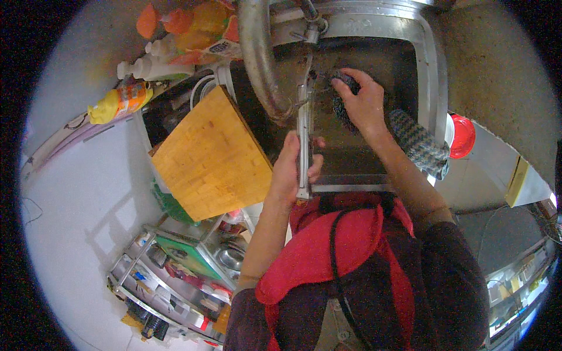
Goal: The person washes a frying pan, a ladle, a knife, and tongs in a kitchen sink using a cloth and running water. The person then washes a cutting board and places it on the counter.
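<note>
My left hand (294, 166) grips a long, narrow light-coloured metal piece (304, 145), held upright in the picture over a sink basin (364, 158). Its upper end lies just below the tap's small spout. In my right hand (362, 98), thumb and fingers pinch a dark scouring pad (349, 82), right of the metal piece. More dark, coarse material (344, 115) shows below that hand; whether it is part of the same pad I cannot tell. Between the sink's left part and my left forearm, a wooden board (215, 158) leans at a slant.
A thick curved metal pipe (259, 57) hangs over the sink, beside a metal tap (312, 33). Several bottles stand at upper left, with a yellow bottle (120, 103) near them. A striped cloth (419, 142) hangs over the right rim. A metal shelf rack (153, 272) stands lower left.
</note>
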The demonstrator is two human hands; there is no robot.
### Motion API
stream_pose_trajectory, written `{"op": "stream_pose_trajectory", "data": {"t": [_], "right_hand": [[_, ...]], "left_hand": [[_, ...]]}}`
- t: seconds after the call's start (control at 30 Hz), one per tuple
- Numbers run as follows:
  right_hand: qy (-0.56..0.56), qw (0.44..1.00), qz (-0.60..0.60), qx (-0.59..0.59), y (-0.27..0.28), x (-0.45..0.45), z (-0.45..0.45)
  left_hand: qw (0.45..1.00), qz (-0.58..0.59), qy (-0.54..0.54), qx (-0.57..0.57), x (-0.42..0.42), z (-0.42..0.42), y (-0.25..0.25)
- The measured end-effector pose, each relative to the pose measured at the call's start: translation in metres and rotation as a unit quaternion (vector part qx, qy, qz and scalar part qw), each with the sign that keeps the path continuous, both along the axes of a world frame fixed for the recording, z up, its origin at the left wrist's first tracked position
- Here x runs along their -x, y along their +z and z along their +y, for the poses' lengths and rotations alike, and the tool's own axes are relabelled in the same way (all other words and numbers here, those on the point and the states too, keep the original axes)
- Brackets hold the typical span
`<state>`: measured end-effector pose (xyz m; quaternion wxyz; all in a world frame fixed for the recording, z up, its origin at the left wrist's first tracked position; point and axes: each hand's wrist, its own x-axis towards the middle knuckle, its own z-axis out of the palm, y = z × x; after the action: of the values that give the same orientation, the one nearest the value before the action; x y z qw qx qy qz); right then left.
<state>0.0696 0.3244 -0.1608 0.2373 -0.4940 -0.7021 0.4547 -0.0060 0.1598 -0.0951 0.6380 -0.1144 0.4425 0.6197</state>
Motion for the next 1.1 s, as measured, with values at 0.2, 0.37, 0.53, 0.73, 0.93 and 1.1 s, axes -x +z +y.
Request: {"op": "stream_pose_trajectory", "data": {"t": [0.2, 0.37, 0.53, 0.73, 0.93, 1.1], "right_hand": [[0.283, 0.950, 0.113, -0.071, 0.012, 0.004, -0.023], [0.423, 0.884, 0.078, -0.185, -0.004, 0.003, -0.019], [0.411, 0.885, 0.075, -0.204, -0.001, -0.005, -0.009], [0.437, 0.872, 0.089, -0.203, 0.002, -0.011, -0.017], [0.427, 0.848, 0.018, -0.313, -0.014, -0.012, -0.003], [0.341, 0.856, -0.074, -0.383, -0.014, -0.010, 0.007]], "left_hand": [[0.999, -0.031, 0.005, 0.010, 0.005, -0.003, -0.007], [0.997, -0.061, -0.030, 0.025, 0.006, -0.016, -0.008], [0.999, 0.003, -0.032, 0.030, 0.008, -0.001, 0.013], [0.991, -0.067, -0.078, 0.082, 0.018, -0.024, 0.000], [0.993, -0.039, -0.105, 0.026, 0.011, -0.022, 0.003], [0.995, -0.013, -0.087, 0.043, 0.009, -0.010, 0.007]]}}
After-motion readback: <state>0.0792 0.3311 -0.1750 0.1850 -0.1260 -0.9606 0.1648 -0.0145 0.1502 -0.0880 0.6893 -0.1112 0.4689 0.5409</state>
